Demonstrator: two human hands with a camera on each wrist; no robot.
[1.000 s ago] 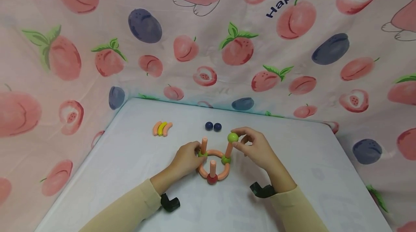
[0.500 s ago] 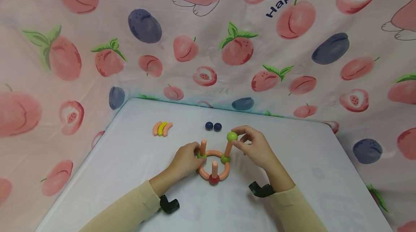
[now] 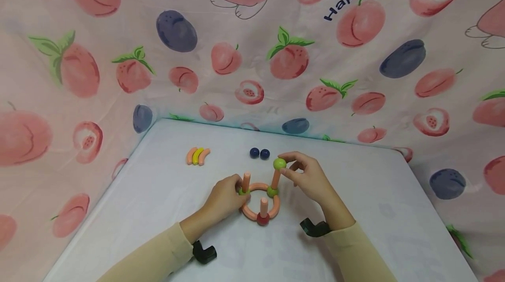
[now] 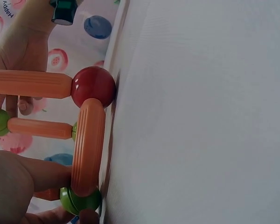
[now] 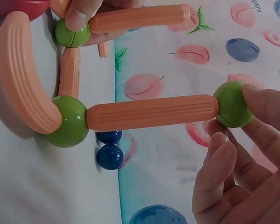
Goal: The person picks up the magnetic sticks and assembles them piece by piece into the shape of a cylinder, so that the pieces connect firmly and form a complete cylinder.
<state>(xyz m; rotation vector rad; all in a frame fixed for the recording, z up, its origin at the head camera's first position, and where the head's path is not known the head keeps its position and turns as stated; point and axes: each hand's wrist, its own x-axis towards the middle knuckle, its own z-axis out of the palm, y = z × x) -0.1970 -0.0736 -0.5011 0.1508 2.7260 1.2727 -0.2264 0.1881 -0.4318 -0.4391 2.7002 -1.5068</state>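
Observation:
A ring of curved orange rods [image 3: 249,214] lies on the table, joined by one red ball [image 3: 263,219] and two green balls. From each ball rises a straight orange rod. My left hand [image 3: 225,194] pinches the ring's left green ball [image 4: 80,200] between thumb and fingers. At the right, my right hand [image 3: 309,176] pinches a green ball [image 5: 234,104] that sits on the top end of the upright rod [image 5: 151,113]. That rod's lower end meets the ring's right green ball [image 5: 67,121]. The other two uprights have bare tops.
Behind the ring, two dark blue balls [image 3: 259,153] sit side by side. Farther left lie two curved orange pieces [image 3: 204,156] with a yellow one [image 3: 197,156] between them. A fruit-patterned cloth [image 3: 252,54] rises behind the white table [image 3: 138,212].
The ring has turned slightly: its red ball has shifted right, its right green ball a little back and left. My right hand has moved slightly left with the top ball, still pinching it.

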